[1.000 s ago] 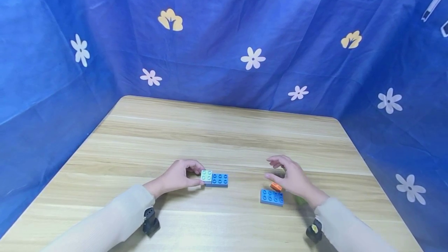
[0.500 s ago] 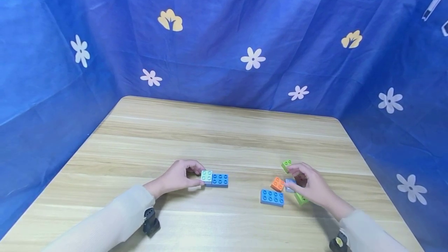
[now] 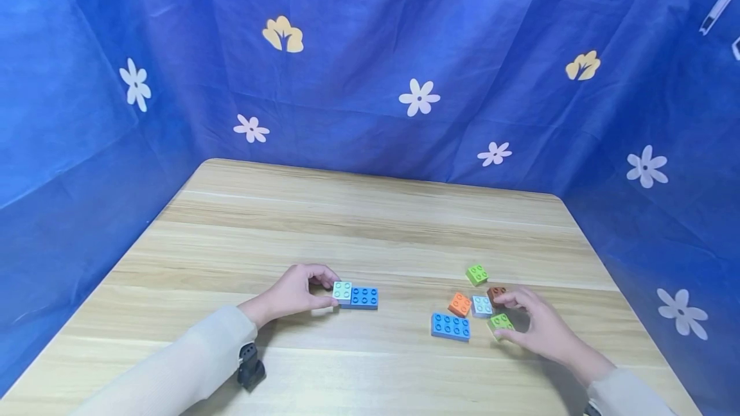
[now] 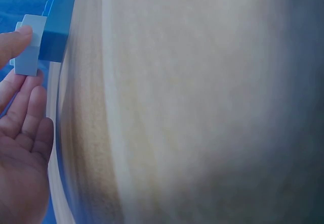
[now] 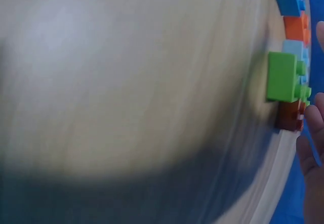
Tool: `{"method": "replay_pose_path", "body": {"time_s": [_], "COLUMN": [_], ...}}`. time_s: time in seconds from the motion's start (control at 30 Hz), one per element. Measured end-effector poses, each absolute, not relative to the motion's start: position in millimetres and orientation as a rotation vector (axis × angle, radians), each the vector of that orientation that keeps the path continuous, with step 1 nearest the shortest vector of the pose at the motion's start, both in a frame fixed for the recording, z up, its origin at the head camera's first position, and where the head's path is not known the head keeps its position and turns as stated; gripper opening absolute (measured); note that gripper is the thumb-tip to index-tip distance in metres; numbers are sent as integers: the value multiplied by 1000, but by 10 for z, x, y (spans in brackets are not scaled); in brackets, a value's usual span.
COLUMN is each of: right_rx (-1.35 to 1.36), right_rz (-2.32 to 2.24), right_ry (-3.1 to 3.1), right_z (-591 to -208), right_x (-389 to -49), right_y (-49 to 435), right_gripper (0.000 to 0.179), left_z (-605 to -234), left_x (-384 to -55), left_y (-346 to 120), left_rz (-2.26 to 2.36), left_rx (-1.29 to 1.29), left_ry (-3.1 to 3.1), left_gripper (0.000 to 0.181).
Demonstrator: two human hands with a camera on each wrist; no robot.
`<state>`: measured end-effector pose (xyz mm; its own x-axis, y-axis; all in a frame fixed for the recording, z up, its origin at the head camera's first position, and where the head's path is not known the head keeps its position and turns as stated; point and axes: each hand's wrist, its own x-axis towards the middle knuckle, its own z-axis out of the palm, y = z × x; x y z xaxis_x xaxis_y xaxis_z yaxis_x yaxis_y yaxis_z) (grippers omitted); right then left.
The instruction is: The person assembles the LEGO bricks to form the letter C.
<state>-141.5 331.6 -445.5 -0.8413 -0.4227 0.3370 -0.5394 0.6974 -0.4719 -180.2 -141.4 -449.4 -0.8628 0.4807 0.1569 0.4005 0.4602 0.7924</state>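
My left hand [image 3: 297,291] pinches a pale blue square toy brick [image 4: 30,44] between thumb and fingers. That brick sits on the left end of a darker blue brick [image 3: 364,298], whose studs show to its right. My right hand [image 3: 540,326] hovers with fingers spread around a lime green square brick [image 5: 282,76]. Its thumb is close to that brick's near side, its fingertips by a brown brick [image 3: 496,294] they partly hide. Contact there cannot be told. A light blue square brick [image 3: 482,305] lies just left of the green one.
Left of the right hand lie an orange square brick [image 3: 459,304] and a longer blue brick [image 3: 450,327]. A second lime green brick [image 3: 477,275] lies farther back. The wooden table [image 3: 370,223] is bounded by blue patterned cloth [image 3: 347,82].
My right hand has moved right and toward me, from over the orange brick to the near green brick, uncovering the light blue, brown and both green bricks. My left hand has stayed put.
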Motion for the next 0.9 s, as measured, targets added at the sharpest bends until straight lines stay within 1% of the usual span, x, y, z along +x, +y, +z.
{"method": "replay_pose_path", "body": {"time_s": [0.4,0.67,0.9], "right_rx": [726,762,722], "right_rz": [766,785,797], "right_ry": [-2784,-2795,-2826], "right_z": [-4558,-4594,-4504], "right_x": [-1330,-1344,-1398], "right_y": [3385,3451,3505], "right_gripper": [55,48,44], "left_z": [-4481,-4472,-4473], "left_x": [-1790,-1784,-1782], "left_y": [-1394,-1398,-1405], "left_rz": [1369,1384,1402], "left_rx": [777,775,779], "left_ry": [2605,2597,2588], "left_gripper": [29,30,32]}}
